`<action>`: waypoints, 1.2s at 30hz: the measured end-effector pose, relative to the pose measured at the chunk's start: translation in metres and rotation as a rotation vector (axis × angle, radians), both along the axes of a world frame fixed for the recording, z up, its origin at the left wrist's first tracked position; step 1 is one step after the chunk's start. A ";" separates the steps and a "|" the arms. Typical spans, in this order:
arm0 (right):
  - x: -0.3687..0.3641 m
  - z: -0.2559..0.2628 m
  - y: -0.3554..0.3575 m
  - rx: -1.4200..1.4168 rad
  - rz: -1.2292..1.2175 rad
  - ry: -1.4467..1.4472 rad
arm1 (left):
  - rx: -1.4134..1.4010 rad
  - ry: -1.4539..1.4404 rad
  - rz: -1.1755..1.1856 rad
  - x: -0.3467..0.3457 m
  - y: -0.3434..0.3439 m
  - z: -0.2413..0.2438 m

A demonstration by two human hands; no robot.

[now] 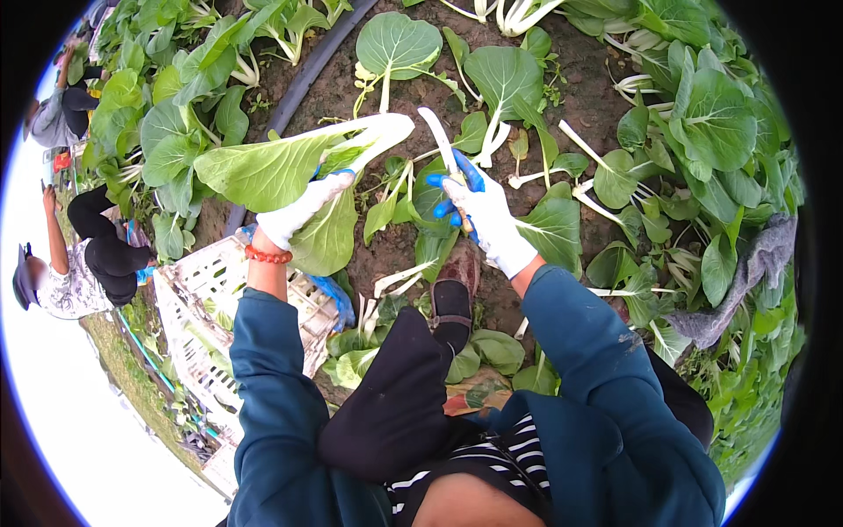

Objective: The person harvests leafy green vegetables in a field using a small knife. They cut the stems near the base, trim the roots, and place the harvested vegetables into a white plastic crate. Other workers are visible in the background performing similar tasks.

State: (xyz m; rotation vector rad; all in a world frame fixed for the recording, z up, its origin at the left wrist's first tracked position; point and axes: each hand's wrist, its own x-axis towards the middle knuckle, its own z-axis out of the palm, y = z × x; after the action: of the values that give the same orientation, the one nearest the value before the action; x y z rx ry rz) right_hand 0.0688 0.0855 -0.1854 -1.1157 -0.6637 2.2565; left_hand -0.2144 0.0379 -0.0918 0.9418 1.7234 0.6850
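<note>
My left hand point(304, 205), in a white glove with blue-coated fingers, grips a head of bok choy point(263, 165). Its pale stem end points up and right, and its leaves spread to the left and below the hand. A matching glove covers my right hand point(489, 209), which is closed around the handle of a knife point(437, 137). The blade points up and slightly left, a short way from the stem end and apart from it. On the soil point(573, 59) beyond my hands lie loose leaves, among them a broad leaf point(399, 47) with a pale stalk.
A white plastic crate point(191, 316) stands at my left. A black hose point(309, 74) crosses the soil. Bok choy plants point(714, 125) grow on both sides; a grey cloth point(737, 283) lies over those at right. Two people point(76, 277) are at far left. My shoe point(456, 271) rests among leaves.
</note>
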 end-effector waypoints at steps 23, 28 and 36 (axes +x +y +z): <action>0.136 0.297 -0.035 0.959 -0.473 0.061 | 1.056 0.677 -0.658 0.207 -0.001 0.216; 0.117 0.313 -0.058 0.767 -0.544 0.312 | 0.935 0.158 -0.584 0.237 0.008 0.207; 0.104 0.348 -0.080 0.784 -0.118 0.107 | 0.747 0.363 -0.666 0.178 -0.041 0.213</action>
State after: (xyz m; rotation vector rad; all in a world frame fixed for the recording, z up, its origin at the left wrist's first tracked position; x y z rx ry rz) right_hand 0.1729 0.0053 0.1629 -0.6137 -1.2480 1.6768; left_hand -0.0369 -0.0030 0.1211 2.1433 1.2931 0.7322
